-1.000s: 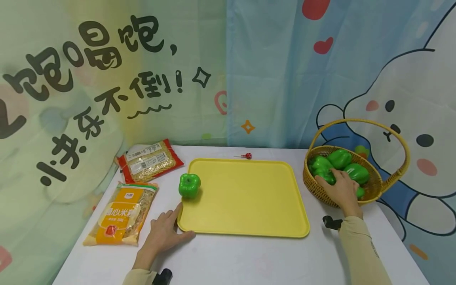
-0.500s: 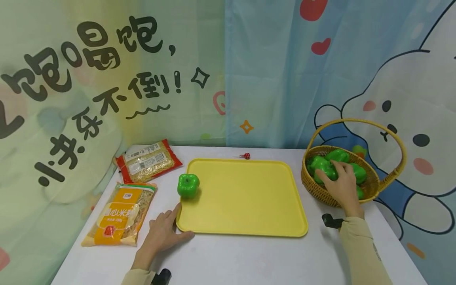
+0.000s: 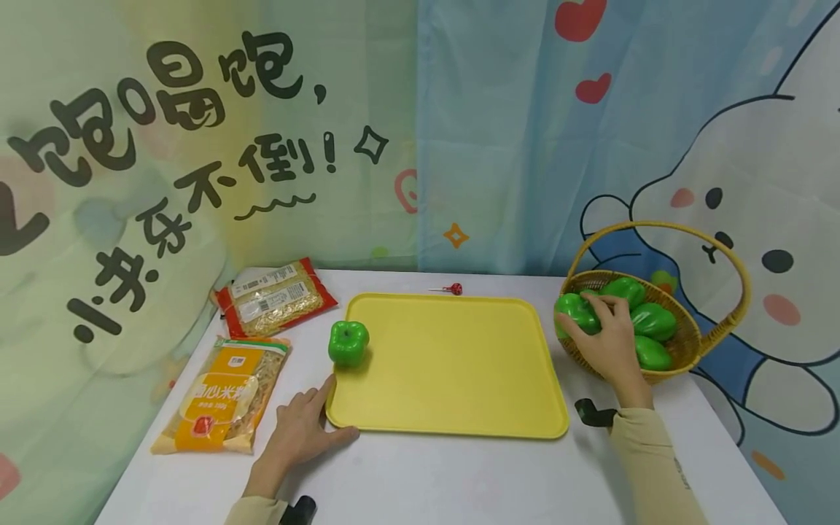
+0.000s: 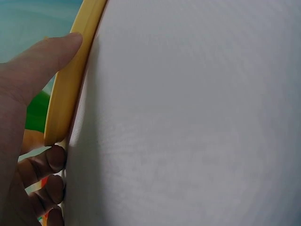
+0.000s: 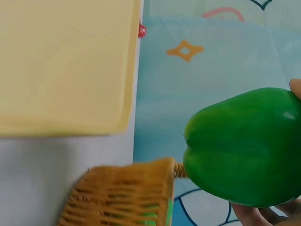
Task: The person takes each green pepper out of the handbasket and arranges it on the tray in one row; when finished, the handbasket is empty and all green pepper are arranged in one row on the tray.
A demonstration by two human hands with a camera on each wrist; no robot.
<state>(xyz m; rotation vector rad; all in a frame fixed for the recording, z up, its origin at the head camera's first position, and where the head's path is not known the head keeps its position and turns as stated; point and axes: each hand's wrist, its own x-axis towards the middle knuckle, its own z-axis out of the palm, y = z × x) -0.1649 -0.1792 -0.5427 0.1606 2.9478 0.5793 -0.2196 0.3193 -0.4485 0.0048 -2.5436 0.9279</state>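
Note:
My right hand (image 3: 609, 344) grips a green bell pepper (image 3: 579, 313) over the left rim of a wicker basket (image 3: 687, 348). In the right wrist view this bell pepper (image 5: 244, 148) hangs clear of the basket (image 5: 120, 193), with fingertips on both sides of it. Several other green peppers (image 3: 653, 321) lie in the basket. My left hand (image 3: 300, 429) touches the near left corner of a yellow tray (image 3: 453, 364), thumb and index finger spread along its edges. In the left wrist view the thumb rests against the tray's rim (image 4: 66, 96). Another green bell pepper (image 3: 348, 343) stands on the tray's left edge.
Left of the tray lie an orange bag of grain-like food (image 3: 223, 397) and a red-edged clear bag (image 3: 275, 297). A small red-headed item (image 3: 453, 289) sits behind the tray. The basket's tall handle (image 3: 744, 284) arches above it. A printed curtain (image 3: 492, 146) hangs at the back.
The right hand has lifted a bell pepper from the basket and moved it left and slightly up, uncovering another pepper there. The left hand stays at the tray corner.

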